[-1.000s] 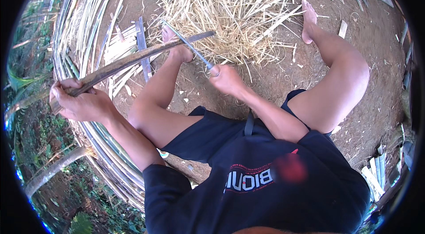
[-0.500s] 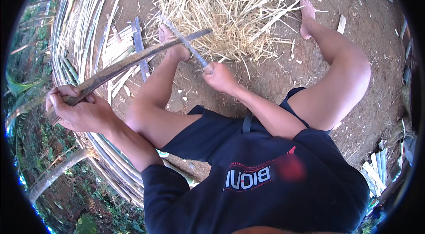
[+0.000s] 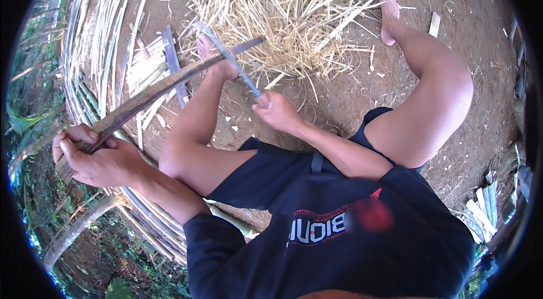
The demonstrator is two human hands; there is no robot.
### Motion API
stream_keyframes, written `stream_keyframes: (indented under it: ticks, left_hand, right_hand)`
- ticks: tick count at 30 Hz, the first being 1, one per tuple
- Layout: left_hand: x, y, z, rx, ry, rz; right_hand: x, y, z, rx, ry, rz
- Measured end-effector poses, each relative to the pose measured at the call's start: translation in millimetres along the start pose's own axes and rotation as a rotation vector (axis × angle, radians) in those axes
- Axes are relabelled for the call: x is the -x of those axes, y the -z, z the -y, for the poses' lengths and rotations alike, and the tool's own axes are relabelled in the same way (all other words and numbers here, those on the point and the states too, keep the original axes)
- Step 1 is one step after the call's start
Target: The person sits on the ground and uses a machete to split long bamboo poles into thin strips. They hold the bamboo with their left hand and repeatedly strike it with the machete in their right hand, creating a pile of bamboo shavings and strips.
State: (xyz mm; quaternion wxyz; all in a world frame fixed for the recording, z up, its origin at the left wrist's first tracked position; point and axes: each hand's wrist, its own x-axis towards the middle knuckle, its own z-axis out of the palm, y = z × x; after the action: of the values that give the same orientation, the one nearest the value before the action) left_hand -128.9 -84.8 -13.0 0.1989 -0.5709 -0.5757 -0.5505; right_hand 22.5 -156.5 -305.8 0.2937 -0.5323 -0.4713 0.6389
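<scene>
My left hand [image 3: 99, 157] is wrapped around the near end of a long brown strip of wood or bamboo [image 3: 148, 95]. The strip slants up and rightward over my left shin, and its far tip looks greyer. In my right hand [image 3: 277, 111] is the handle end of a long, narrow grey knife [image 3: 240, 74]. Its blade crosses the strip near the far end, pointing up and left; whether the two touch I cannot tell for sure. My right fingers are closed, and they hide most of the handle.
A heap of pale shavings [image 3: 277, 22] lies on the dirt between my feet. Long split strips [image 3: 102, 33] are stacked along the left, beside a dark flat slat [image 3: 175, 64]. More cut pieces [image 3: 483, 208] lie at the lower right. A cut branch [image 3: 82, 231] and plants are at the lower left.
Both hands have come slightly lower and leftward in the view, bringing the strip and the knife along. The blade still crosses the strip close to its far end. Both grips are unchanged.
</scene>
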Motion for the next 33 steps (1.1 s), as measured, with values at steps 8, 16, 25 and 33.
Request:
stream_keyframes:
  ticks: [8, 16, 25, 33]
  left_hand:
    - [-12, 10, 19, 0.736, 0.158, 0.312]
    - [-20, 27, 37, 0.814, 0.224, 0.502]
    - [-26, 46, 64, 1.256, 0.376, 0.679]
    - [-28, 49, 78, 1.289, 0.347, 0.666]
  right_hand:
    - [-16, 29, 19, -0.029, -0.245, 0.132]
    - [-22, 35, 9, -0.110, -0.368, 0.115]
    - [20, 26, 97, 0.126, 0.304, 0.205]
    - [-3, 39, 61, 0.171, -0.133, 0.190]
